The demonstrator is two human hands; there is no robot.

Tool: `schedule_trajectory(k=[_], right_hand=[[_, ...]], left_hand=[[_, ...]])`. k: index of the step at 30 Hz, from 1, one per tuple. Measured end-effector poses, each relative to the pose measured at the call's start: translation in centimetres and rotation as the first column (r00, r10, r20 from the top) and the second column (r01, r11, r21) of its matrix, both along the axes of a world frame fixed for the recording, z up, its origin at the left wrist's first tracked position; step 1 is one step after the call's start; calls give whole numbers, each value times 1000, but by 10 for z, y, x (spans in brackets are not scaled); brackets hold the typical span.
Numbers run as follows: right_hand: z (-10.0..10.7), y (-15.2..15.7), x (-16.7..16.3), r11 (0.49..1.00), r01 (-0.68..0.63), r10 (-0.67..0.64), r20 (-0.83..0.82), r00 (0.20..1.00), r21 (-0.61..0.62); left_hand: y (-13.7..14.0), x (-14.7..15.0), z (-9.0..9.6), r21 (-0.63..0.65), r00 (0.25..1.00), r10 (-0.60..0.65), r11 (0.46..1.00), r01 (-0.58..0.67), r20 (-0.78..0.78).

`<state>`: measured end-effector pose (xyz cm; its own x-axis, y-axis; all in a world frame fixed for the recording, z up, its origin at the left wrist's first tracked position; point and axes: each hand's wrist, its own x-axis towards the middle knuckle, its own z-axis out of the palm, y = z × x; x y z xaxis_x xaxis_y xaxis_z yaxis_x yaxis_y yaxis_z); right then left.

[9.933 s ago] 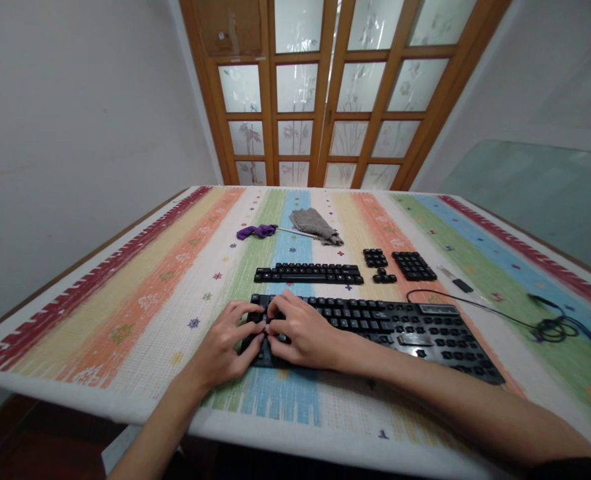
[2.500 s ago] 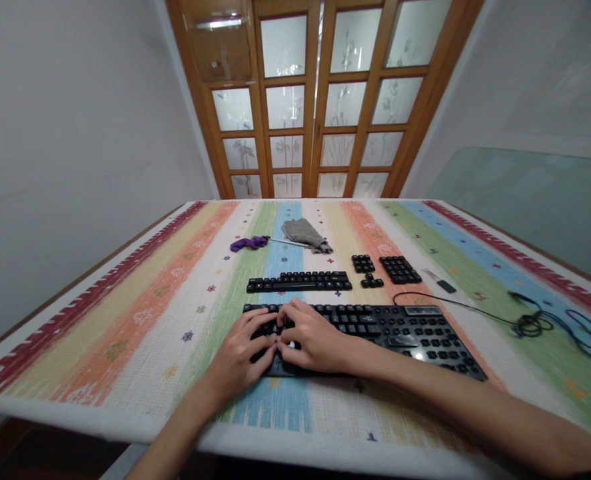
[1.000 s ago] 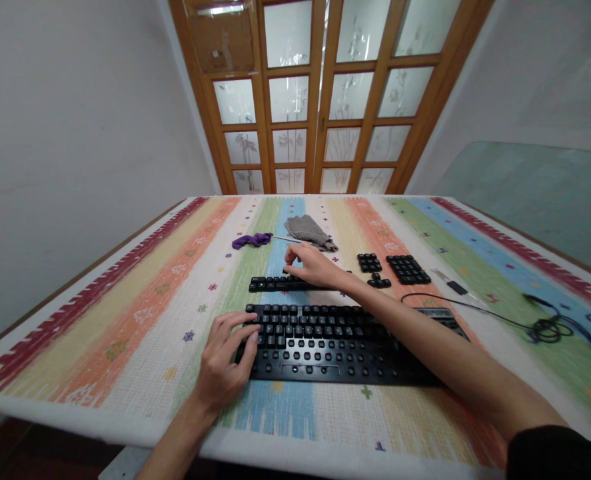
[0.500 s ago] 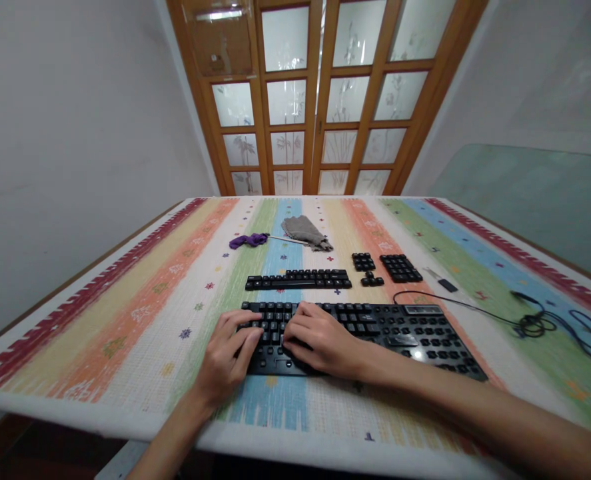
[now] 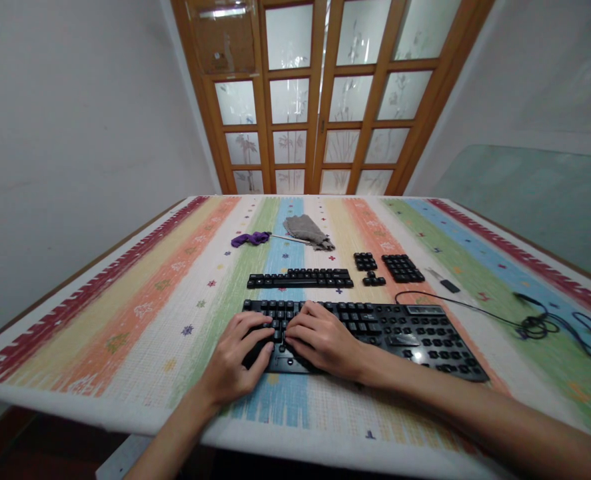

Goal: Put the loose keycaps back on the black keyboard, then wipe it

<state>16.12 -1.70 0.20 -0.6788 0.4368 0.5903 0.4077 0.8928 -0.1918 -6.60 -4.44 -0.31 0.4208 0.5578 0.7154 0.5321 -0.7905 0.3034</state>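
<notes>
A black keyboard (image 5: 362,319) lies on the striped tablecloth in front of me. Keycaps fill part of its left and middle, while its right end shows bare key posts. My left hand (image 5: 238,357) rests over the keyboard's left end, fingers stretched onto the keys and thumb set apart from them. Just to its right, my right hand (image 5: 322,337) bends over the keys with its fingers curled together. Its fingertips touch the keyboard, and whatever lies under them is hidden. Behind the keyboard sit rows of loose black keycaps (image 5: 300,279).
Further right are a small keycap block (image 5: 364,261), an arrow-key group (image 5: 374,279) and a number-pad block (image 5: 402,268). Near these lies a small dark-handled tool (image 5: 450,286). A coiled cable (image 5: 538,325) stretches rightward. A grey cloth (image 5: 309,231) and purple cloth (image 5: 250,239) lie farther back.
My left hand has shifted slightly right across the keys, closer to my right hand. My right hand stays at nearly the same spot on the keyboard.
</notes>
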Motion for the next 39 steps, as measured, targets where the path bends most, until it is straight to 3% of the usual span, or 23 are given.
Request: schedule_trajectory(k=[12, 24, 33, 39], right_hand=[[3, -6, 0, 1000, 28, -28, 41, 999, -5], [9, -1, 6, 996, -20, 28, 87, 996, -88], [8, -2, 1, 997, 3, 4, 89, 996, -80], [11, 3, -1, 985, -14, 26, 68, 997, -170]], left_hand=[[-1, 1, -1, -6, 998, -29, 1000, 28, -55], [3, 14, -1, 80, 982, -18, 996, 34, -189], [4, 14, 1, 129, 968, 9, 991, 24, -250], [4, 15, 1, 142, 961, 13, 989, 28, -277]])
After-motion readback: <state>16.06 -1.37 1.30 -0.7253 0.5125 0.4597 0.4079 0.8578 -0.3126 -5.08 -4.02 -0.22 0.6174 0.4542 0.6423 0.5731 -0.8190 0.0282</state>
